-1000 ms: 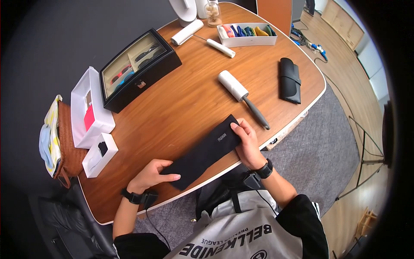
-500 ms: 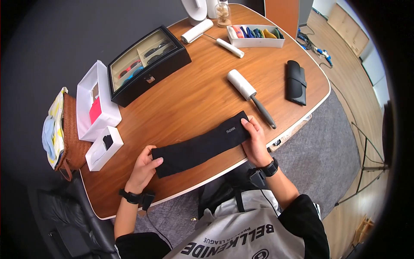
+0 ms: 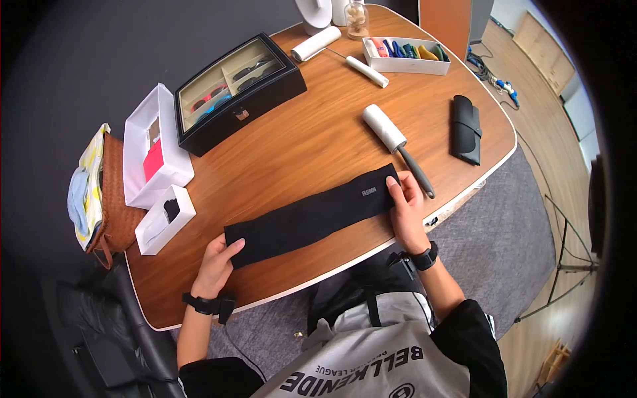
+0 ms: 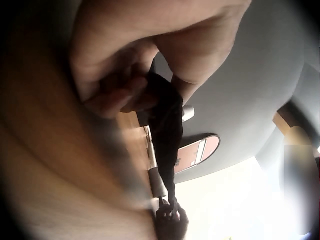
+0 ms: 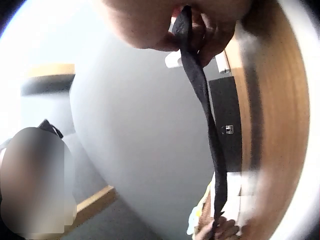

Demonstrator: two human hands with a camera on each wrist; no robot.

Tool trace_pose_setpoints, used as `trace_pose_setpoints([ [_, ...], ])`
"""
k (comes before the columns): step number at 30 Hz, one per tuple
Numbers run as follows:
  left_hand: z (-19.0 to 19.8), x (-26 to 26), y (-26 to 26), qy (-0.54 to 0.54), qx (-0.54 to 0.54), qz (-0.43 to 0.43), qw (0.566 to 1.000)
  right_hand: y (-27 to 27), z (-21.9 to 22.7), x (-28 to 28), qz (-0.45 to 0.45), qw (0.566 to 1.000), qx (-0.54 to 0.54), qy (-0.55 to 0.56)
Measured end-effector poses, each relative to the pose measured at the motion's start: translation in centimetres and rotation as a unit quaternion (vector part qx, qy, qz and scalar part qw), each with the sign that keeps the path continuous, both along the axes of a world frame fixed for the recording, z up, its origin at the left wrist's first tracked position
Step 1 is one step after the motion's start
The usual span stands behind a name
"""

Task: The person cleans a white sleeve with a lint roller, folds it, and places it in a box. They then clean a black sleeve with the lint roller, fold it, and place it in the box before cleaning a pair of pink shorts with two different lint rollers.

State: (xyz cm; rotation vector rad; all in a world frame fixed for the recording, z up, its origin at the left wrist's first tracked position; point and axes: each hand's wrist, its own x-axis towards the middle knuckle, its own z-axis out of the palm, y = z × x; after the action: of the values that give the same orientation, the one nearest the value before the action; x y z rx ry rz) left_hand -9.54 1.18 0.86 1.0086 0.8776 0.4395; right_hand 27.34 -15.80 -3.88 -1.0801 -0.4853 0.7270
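A black fabric arm sleeve (image 3: pixel 308 219) with "FASHION" printed near its right end is stretched flat between both hands, over the table's front edge. My left hand (image 3: pixel 215 262) pinches its left end, thumb on top. At the printed end my right hand (image 3: pixel 410 212) grips it between thumb and fingers. Seen edge-on, the sleeve (image 4: pixel 167 130) runs as a thin dark strip in the left wrist view, and the sleeve (image 5: pixel 202 100) does likewise in the right wrist view. Just beyond the right hand lies a lint roller (image 3: pixel 385 129) with a grey handle.
A black eyeglass case (image 3: pixel 466 129) lies at the right. Farther back are a white box (image 3: pixel 408 64) of rolled cloths, a second white roller (image 3: pixel 316 44) and a black glass-lidded display box (image 3: pixel 249 119). White boxes (image 3: pixel 166 229) and a brown woven basket (image 3: pixel 114 189) line the left.
My left hand has shifted from the sleeve's lower edge to its left end and grips it. The sleeve has gone from slanted and slack to spread out lengthwise between the hands.
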Motion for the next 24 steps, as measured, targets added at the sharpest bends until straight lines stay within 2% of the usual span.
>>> trace_pose_setpoints([
  [1,-0.1,-0.1,-0.1,0.005,0.016,-0.001,1.000,-0.1,0.1,0.2,-0.010,0.999,-0.025,-0.043],
  [5,-0.4,-0.2,0.0,-0.020,0.014,0.013,1.000,-0.4,0.5,0.9,-0.030,0.993,-0.053,-0.102],
  [7,1.0,1.2,-0.8,-0.013,0.038,0.071,0.997,-0.5,0.3,1.4,-0.030,0.993,-0.053,-0.106],
  [8,1.0,1.0,-0.7,-0.010,0.038,0.072,0.997,-0.5,0.4,1.5,-0.030,0.992,-0.056,-0.111],
  [10,0.7,0.3,-0.2,0.061,0.098,0.026,0.993,-0.5,0.4,1.4,-0.030,0.992,-0.060,-0.105],
  [14,-0.5,-0.8,0.1,0.124,0.157,0.014,0.980,-0.3,0.9,1.2,-0.025,0.984,-0.092,-0.152],
  [18,-1.2,-2.2,0.5,0.187,0.210,0.015,0.960,0.2,1.0,1.3,-0.024,0.956,-0.151,-0.248],
  [20,-1.4,-2.3,0.1,0.209,0.281,0.045,0.936,0.1,0.9,1.2,-0.031,0.946,-0.160,-0.279],
  [22,-1.6,-2.4,-0.2,0.229,0.288,0.041,0.929,-0.1,1.5,1.2,-0.017,0.938,-0.185,-0.291],
  [24,-1.4,-2.1,-0.8,0.314,0.414,0.042,0.854,-0.1,1.8,1.0,-0.033,0.931,-0.181,-0.315],
])
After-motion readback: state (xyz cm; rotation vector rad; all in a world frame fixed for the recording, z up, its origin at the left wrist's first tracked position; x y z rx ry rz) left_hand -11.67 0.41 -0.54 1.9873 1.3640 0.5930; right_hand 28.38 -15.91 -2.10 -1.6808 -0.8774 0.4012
